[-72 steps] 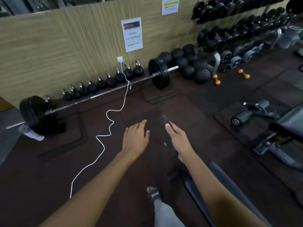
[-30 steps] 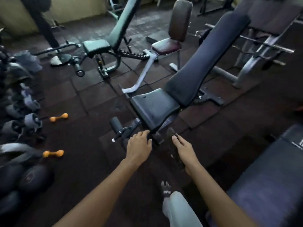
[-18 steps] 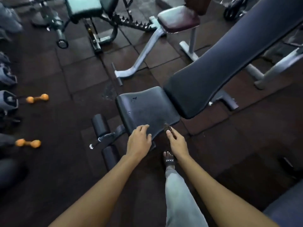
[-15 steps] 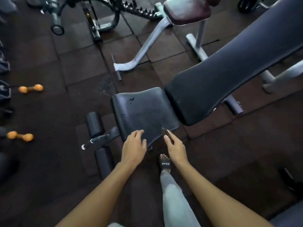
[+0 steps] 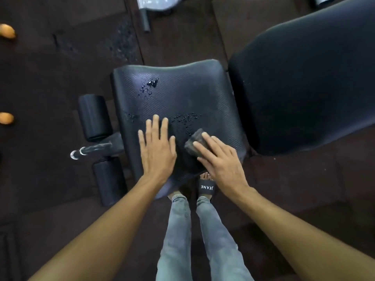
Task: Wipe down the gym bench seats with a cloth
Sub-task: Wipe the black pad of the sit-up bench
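Note:
The black padded bench seat (image 5: 188, 94) lies right below me, with water droplets (image 5: 149, 87) near its far left part and more across its middle. My left hand (image 5: 157, 147) rests flat on the seat's near part, fingers straight. My right hand (image 5: 218, 157) presses a small dark cloth (image 5: 193, 141) onto the seat just right of the left hand, fingers stretched over it. Most of the cloth is hidden under the fingers.
The black backrest pad (image 5: 304, 78) rises to the right of the seat. Two black foam rollers (image 5: 94, 117) and a metal bar end (image 5: 89, 151) stick out at the seat's left. Orange dumbbell ends (image 5: 7, 31) lie on the dark rubber floor at far left. My feet stand under the seat's near edge.
I have turned from the barbell wall to the bench and stepped close. Both hands have come down onto the seat, the right one now pressing the cloth on it.

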